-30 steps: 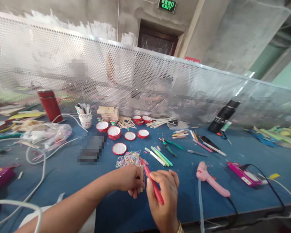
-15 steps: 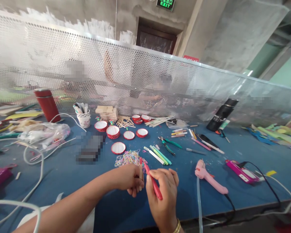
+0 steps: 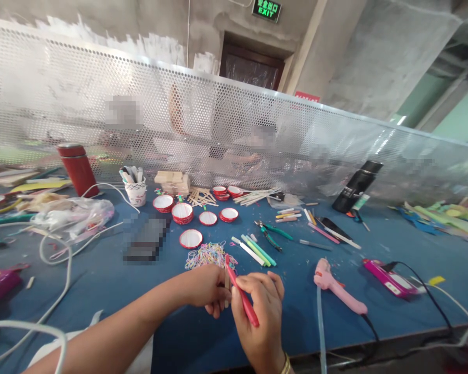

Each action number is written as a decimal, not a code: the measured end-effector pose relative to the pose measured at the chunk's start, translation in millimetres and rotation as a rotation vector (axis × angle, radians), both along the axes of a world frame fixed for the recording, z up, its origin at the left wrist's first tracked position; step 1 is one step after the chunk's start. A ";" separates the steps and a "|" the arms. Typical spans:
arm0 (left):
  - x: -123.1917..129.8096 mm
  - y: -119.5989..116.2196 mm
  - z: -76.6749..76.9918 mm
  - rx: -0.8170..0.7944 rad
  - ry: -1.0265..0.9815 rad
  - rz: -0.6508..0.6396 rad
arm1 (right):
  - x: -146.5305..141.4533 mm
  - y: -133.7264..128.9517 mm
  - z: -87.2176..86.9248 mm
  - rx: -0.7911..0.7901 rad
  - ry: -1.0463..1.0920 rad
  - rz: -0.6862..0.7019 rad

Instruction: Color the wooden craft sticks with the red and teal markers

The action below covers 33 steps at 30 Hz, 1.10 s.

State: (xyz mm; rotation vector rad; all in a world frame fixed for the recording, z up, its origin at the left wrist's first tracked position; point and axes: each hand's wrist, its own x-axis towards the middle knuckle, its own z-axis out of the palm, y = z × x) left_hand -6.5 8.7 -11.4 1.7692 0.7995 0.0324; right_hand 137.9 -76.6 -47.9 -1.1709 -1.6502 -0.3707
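My left hand (image 3: 209, 289) pinches a small flat wooden stick (image 3: 226, 283), held upright near the table's front edge. Between the fingers of my right hand (image 3: 259, 309) is a red marker pen (image 3: 245, 301), slanting up to the left. Its tip meets the upper end of the stick, which looks red there. Just beyond both hands lies a heap of pastel rubber bands (image 3: 207, 254). Several pale and green marker pens (image 3: 253, 250) rest to the right of the heap. A red-rimmed white lid (image 3: 191, 238) lies behind it.
More red-rimmed lids (image 3: 182, 212), wooden sticks (image 3: 201, 197) and a paper cup of pens (image 3: 134, 191) stand farther back. Green-handled pliers (image 3: 273, 234) lie centre right. A pink glue gun (image 3: 340, 285) with its cord is at the right. A perforated metal screen (image 3: 203, 119) closes the table's back.
The red marker pen has shifted slightly left and down in my right hand, its tip now against the stick's top. My left hand has hardly moved.
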 end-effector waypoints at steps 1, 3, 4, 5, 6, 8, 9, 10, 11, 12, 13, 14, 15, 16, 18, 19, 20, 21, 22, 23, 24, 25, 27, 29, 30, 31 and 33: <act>0.1 0.4 -1.0 -0.004 0.003 0.002 | 0.2 0.3 -0.2 0.006 0.005 -0.010; 0.5 1.1 -3.1 -0.012 0.002 0.008 | 0.5 0.6 -0.6 0.022 0.023 -0.033; 0.6 1.5 -3.8 -0.015 0.000 0.012 | 0.6 0.5 -0.7 0.030 0.030 -0.039; 0.6 1.8 -4.3 -0.017 -0.002 0.015 | 0.8 0.4 -0.7 0.034 0.034 -0.042; 0.6 1.9 -4.5 -0.017 -0.005 0.013 | 0.8 0.0 -0.5 0.034 0.034 -0.041; 0.3 1.8 -3.6 -0.012 -0.010 0.002 | 0.9 -0.9 0.0 0.028 0.026 -0.029; 0.1 1.5 -2.6 -0.008 -0.015 -0.005 | 0.9 -1.4 0.3 0.024 0.020 -0.019; -0.2 1.2 -1.4 -0.003 -0.020 -0.012 | 0.9 -1.8 0.7 0.020 0.017 -0.010; -0.4 0.8 -0.1 0.001 -0.025 -0.018 | 0.9 -2.2 1.0 0.017 0.012 -0.002; -0.6 0.4 1.2 0.003 -0.028 -0.020 | 0.9 -2.5 1.2 0.012 0.008 0.004; -0.8 0.1 2.2 0.002 -0.026 -0.021 | 0.8 -2.6 1.3 0.006 0.006 0.006; -0.9 -0.1 2.7 0.000 -0.022 -0.019 | 0.7 -2.5 1.4 -0.003 0.005 0.004; -0.9 -0.2 2.8 -0.002 -0.016 -0.016 | 0.6 -2.3 1.4 -0.011 0.005 0.002; -0.8 -0.1 2.3 -0.003 -0.010 -0.014 | 0.4 -2.0 1.5 -0.014 0.005 0.001; -0.7 0.5 0.2 -0.004 -0.009 -0.009 | 0.1 -1.2 1.5 -0.012 0.010 -0.004; -0.6 0.8 -1.1 -0.004 -0.011 -0.006 | 0.0 -0.8 1.6 -0.005 0.015 -0.010; -0.5 1.2 -2.3 -0.005 -0.014 -0.003 | 0.0 -0.4 1.7 0.003 0.023 -0.019; -0.4 1.5 -3.1 -0.004 -0.015 -0.001 | 0.0 0.0 1.8 0.011 0.032 -0.030; -0.3 1.7 -3.5 -0.003 -0.014 0.003 | 0.0 0.2 1.9 0.017 0.038 -0.038; -0.2 1.8 -3.3 -0.004 -0.012 0.005 | 0.1 0.2 2.0 0.020 0.042 -0.041; -0.2 1.8 -2.7 -0.005 -0.011 0.002 | 0.2 0.1 2.1 0.022 0.041 -0.038; -0.1 1.7 -1.8 -0.004 -0.013 -0.003 | 0.3 -0.2 2.2 0.019 0.038 -0.029; -0.1 1.5 0.4 -0.003 -0.019 -0.012 | 0.3 -1.1 2.5 0.005 0.028 -0.013; -0.1 1.5 1.7 -0.005 -0.021 -0.018 | 0.2 -1.9 3.0 -0.014 0.023 -0.007; -0.1 1.6 1.9 -0.006 -0.020 -0.019 | 0.0 -2.1 3.3 -0.020 0.020 -0.006; 0.0 1.8 1.7 -0.009 -0.017 -0.019 | -0.2 -2.1 3.7 -0.022 0.019 -0.007; 0.2 2.3 0.8 -0.013 -0.010 -0.015 | -0.4 -1.7 4.0 -0.021 0.019 -0.010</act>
